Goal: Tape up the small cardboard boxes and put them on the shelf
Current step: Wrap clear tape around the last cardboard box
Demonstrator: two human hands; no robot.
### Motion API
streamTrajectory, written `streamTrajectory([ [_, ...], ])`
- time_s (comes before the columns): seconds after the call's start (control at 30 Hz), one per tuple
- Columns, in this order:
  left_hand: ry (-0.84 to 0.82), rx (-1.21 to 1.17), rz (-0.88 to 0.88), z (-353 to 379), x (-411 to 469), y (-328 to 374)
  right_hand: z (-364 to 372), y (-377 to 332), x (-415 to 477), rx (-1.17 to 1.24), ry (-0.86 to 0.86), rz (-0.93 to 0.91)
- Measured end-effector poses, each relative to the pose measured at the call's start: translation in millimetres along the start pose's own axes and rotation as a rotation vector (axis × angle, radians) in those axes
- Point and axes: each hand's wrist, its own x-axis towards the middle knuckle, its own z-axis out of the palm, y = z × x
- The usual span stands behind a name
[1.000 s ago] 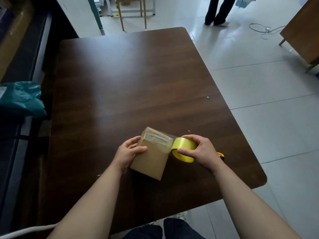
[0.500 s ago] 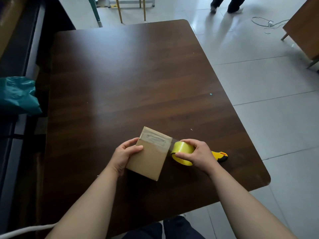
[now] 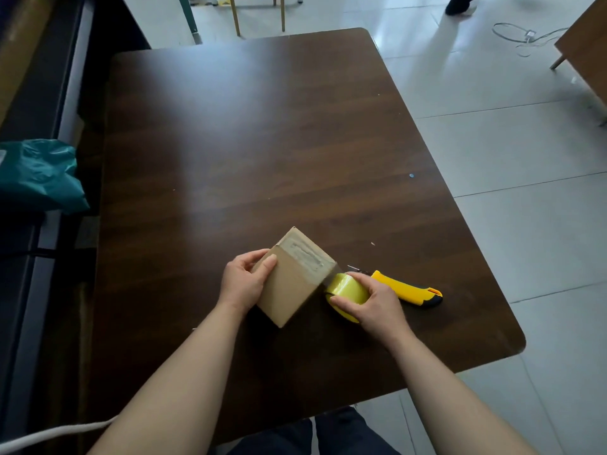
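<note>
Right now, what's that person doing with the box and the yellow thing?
The person is taping up a small cardboard box on a dark wooden table. The left hand steadies the box, which has tape across its top. The right hand holds a yellow tape roll close against the box's right side. A yellow and black utility knife lies on the table just right of the hands, untouched.
</note>
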Motion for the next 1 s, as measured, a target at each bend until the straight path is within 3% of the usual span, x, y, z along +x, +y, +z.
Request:
streamTrajectory([
  [0.5,0.039,0.164,0.051,-4,13,16,23,24,-60,0.227,-0.024,0.024],
  [0.7,0.197,0.423,-0.003,2,-12,27,28,21,-64,0.172,-0.033,-0.011],
  [0.87,0.525,0.114,0.040,18,-77,39,14,20,-64,-0.046,-0.090,-0.097],
  [0.93,0.543,0.059,0.017,29,-106,31,1,24,-56,-0.107,-0.120,-0.132],
  [1.0,0.452,0.045,-0.059,45,-128,17,-14,31,-43,-0.120,-0.107,-0.147],
])
